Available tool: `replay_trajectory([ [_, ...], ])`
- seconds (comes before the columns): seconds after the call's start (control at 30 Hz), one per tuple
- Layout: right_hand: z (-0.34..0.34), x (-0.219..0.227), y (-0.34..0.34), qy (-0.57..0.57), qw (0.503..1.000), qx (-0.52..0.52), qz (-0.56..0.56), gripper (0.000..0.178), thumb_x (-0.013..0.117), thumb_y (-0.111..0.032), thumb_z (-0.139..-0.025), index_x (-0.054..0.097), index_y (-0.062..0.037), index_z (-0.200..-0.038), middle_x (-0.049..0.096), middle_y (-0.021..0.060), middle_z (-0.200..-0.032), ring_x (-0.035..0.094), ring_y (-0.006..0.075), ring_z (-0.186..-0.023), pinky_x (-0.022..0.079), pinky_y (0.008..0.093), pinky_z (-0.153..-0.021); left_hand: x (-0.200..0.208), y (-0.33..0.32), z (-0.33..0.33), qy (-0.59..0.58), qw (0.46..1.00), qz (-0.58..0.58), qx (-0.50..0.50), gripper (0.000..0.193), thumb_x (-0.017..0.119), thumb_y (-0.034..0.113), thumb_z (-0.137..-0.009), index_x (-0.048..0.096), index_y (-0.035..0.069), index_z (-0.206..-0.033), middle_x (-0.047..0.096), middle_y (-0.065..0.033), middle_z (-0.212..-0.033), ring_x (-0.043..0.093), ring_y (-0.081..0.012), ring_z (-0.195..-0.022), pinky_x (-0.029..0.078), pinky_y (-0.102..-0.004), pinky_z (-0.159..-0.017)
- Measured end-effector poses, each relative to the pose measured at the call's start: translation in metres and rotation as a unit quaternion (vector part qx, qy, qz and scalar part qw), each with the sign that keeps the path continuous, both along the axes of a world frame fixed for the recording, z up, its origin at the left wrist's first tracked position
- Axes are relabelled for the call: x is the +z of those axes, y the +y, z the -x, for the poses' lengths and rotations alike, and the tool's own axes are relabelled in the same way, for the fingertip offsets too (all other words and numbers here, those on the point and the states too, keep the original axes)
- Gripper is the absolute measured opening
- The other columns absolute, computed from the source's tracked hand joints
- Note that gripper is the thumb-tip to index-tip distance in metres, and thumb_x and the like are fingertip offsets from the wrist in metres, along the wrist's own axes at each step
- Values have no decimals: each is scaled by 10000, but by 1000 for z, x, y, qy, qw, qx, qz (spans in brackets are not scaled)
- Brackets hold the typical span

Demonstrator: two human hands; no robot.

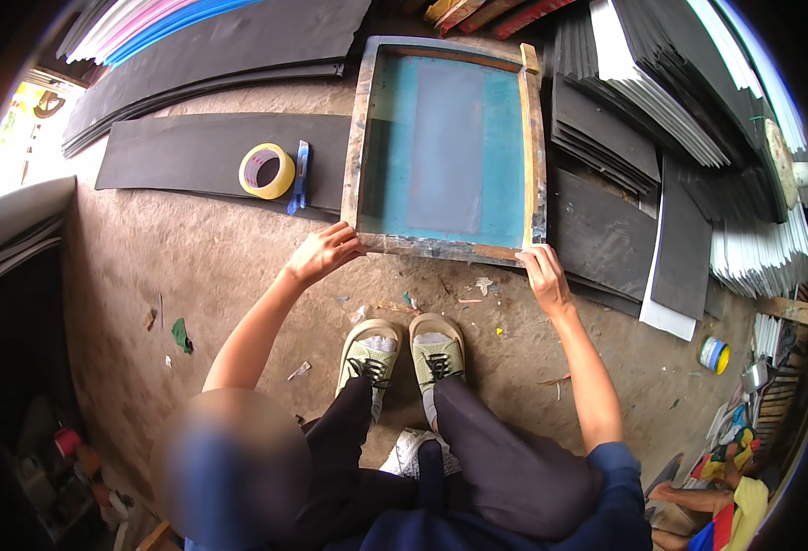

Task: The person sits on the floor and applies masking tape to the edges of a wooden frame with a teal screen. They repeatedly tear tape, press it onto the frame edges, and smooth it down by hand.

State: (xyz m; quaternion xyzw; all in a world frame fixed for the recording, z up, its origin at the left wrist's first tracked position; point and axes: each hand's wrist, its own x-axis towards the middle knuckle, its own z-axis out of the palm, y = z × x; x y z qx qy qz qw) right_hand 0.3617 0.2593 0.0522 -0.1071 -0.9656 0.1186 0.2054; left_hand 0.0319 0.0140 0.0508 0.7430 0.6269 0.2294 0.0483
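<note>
A wooden-framed printing screen (441, 246) with teal mesh and a greyish rectangle in its middle lies in front of me, its frame worn and paint-stained. At its near left corner, my left hand (326, 253) grips the frame, fingers bent over the edge. My right hand (545, 277) pinches the near right corner. To the left of the screen, a roll of yellowish tape (286, 176) rests on a long black sheet (184, 151). Right beside the roll lies a blue utility knife (301, 179). Whatever is under the screen is mostly hidden.
Stacks of black and white sheets (606, 138) rise at the right. More black sheets (230, 55) lie at the far left. A yellow and blue can (713, 354) stands on the scrap-strewn floor (230, 275). Another person (698, 505) is partly visible at lower right.
</note>
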Motion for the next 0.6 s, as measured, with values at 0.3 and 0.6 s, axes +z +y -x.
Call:
replay_trajectory([
  [0.3,-9,-3,1,-24,998,39,-53,277,591,54,-684,585,1,-955,523,87,-902,540,243,-896,485,332,-774,-8,-8,-1,76,997,2,-28,110,621,148,-744,589,90,-832,532,-25,-865,539,-188,-839,486,-303,-694],
  [0.6,5,-1,-34,35,991,-129,20,444,477,85,-772,504,-1,-1206,509,130,-1110,475,274,-1100,385,384,-987,3,-46,1,63,994,18,84,268,629,111,-771,609,116,-1038,539,-48,-970,532,-220,-908,472,-351,-788],
])
